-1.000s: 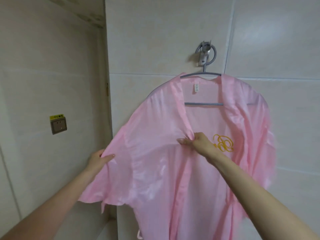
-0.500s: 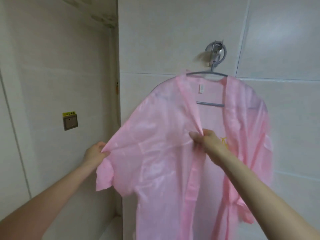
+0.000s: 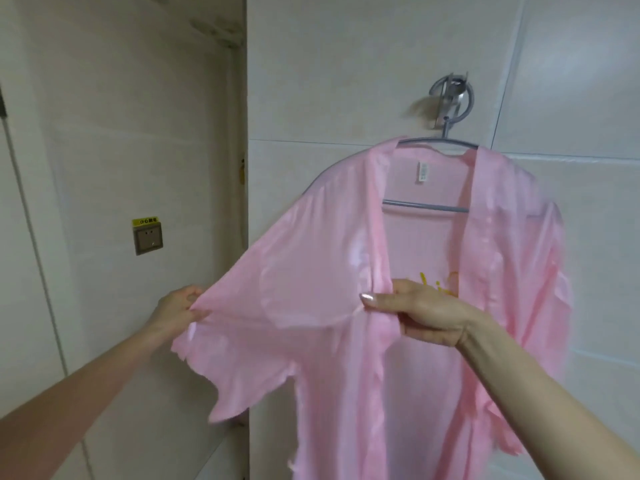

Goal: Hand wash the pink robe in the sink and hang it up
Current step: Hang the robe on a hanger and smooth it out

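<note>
The robe (image 3: 398, 306) is up on the wall, draped over a grey hanger (image 3: 426, 206) that hooks onto a metal wall hook (image 3: 450, 98) at about one o'clock in the view. It hangs open at the front, collar spread, a white label (image 3: 423, 172) showing inside the neck and a bit of yellow embroidery (image 3: 440, 282) peeking out on the inner back panel.

Left hand (image 3: 176, 310), over at nine o'clock, has the sleeve end pinched tight between thumb and fingers and holds it straight out to the side, so the sleeve stretches taut like a wing from the shoulder. The ruffled cuff (image 3: 235, 379) droops below that hand, towards seven o'clock.

Right hand (image 3: 426, 313), near dead centre, is closed on the front edge of the robe, thumb on top with a glossy nail, fingers curled behind the fabric. It covers part of the embroidery.

The other sleeve hangs loose at three o'clock, crumpled against the tile wall (image 3: 363, 64). Off at ten o'clock, on the side wall, sits a small switch (image 3: 148, 240) with a yellow sticker above it, well apart from the robe.
</note>
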Tool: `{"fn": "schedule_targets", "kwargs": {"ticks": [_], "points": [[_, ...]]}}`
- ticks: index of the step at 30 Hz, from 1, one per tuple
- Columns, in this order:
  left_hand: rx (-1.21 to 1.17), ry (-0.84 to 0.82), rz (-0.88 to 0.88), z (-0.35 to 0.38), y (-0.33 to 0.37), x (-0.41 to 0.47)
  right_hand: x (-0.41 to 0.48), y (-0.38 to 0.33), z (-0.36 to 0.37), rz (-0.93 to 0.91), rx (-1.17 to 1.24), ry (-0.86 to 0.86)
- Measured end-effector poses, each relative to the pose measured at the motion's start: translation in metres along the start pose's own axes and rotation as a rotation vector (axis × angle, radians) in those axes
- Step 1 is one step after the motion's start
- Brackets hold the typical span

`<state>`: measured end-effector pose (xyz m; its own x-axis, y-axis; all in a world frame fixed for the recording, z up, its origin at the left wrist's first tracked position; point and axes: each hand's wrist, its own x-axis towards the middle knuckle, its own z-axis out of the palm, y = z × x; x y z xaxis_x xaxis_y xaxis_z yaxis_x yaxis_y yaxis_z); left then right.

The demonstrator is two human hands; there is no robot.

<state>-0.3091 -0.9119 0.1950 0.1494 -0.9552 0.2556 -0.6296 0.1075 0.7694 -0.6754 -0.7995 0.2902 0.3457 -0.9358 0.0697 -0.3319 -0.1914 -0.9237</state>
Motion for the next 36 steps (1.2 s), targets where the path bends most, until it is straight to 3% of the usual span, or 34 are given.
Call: {"fn": "schedule_targets", "kwargs": {"ticks": [1,3,7,9,13,16,18,22,24,28,31,36], "points": [[0.010,-0.005,0.010,-0.002,0.001,-0.001,0.002,0.001,0.003,0.060,0.068,-0.008],[0.026,0.012,0.007,-0.006,0.002,-0.003,0.005,0.003,0.001,0.073,0.059,0.136],[0.088,0.047,-0.008,-0.014,0.001,-0.005,0.004,0.001,-0.003,0.116,0.158,-0.083],[0.080,0.065,-0.011,-0.017,0.001,-0.006,0.005,0.003,-0.008,0.101,0.077,0.031],[0.031,0.066,-0.003,-0.019,0.000,-0.009,0.006,0.001,-0.008,0.082,0.127,-0.077],[-0.034,0.090,-0.041,-0.017,-0.003,-0.005,0.011,0.008,-0.015,0.075,-0.002,0.078],[-0.034,0.097,-0.071,-0.019,-0.003,-0.003,0.011,0.007,-0.013,0.054,0.056,-0.011],[0.024,0.093,-0.018,-0.025,-0.008,-0.002,0.014,0.019,-0.021,0.021,0.008,0.109],[0.035,0.094,0.001,-0.028,-0.011,-0.005,0.018,0.023,-0.021,0.024,0.130,0.052],[-0.028,0.029,-0.002,-0.027,-0.016,-0.010,0.021,0.027,-0.009,0.013,0.263,0.111],[-0.051,0.003,0.038,-0.023,-0.013,-0.014,0.024,0.027,0.004,0.022,0.338,0.021],[-0.188,-0.206,0.015,-0.022,-0.002,-0.030,0.035,0.023,0.013,0.031,0.039,0.181]]}}
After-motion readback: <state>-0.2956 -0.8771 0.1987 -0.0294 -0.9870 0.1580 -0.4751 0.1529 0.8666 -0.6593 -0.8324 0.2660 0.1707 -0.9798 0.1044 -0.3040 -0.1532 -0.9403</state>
